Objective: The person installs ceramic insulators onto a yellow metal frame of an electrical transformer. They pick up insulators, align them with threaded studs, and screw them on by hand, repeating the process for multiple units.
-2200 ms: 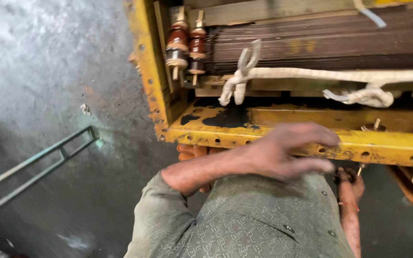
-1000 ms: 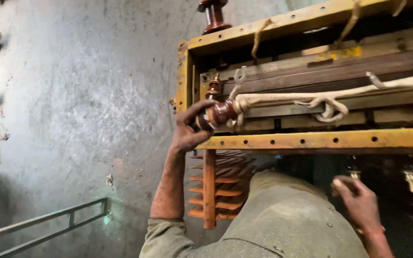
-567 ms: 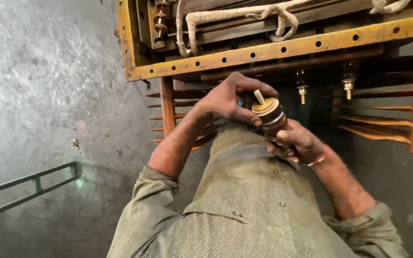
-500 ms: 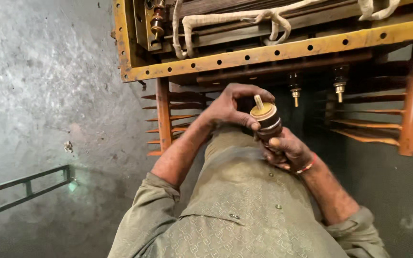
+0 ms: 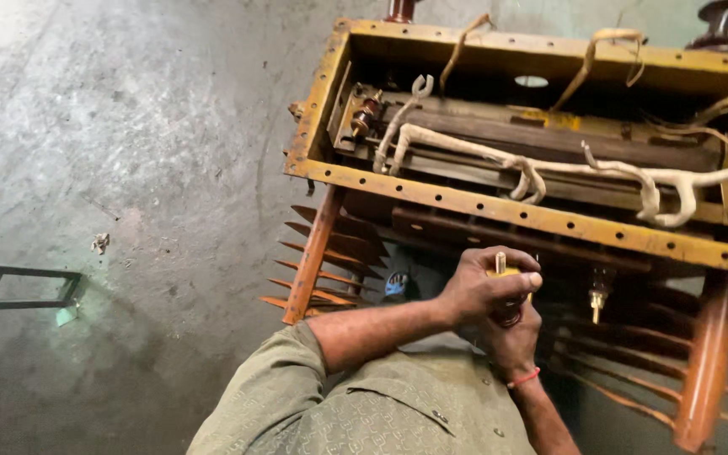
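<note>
Left hand: I am seeing my left hand [image 5: 486,286] wrapping over the top of the bushing [image 5: 507,295], fingers curling around its upper part, clenched on it.
Right hand: my right hand [image 5: 507,341] is sitting just beneath the left, gripping the lower part of the same piece from below; a red band is circling that wrist.
Bushing: it is standing upright between the two hands, mostly hidden by them; I am only making out a yellowish cap and a pale stud [image 5: 500,262] poking up above the left fingers.
Position: the piece is hanging in front of my chest, just below the yellow frame rail [image 5: 499,211] and not touching it.
Nearby: a brass terminal [image 5: 597,302] is hanging from the rail just beside the hands.
Tank: the open yellow tank is showing wrapped pale leads [image 5: 541,173] inside, with rust-coloured fins [image 5: 330,261] sticking out beneath.
Floor: grey concrete is lying well apart from the hands.
</note>
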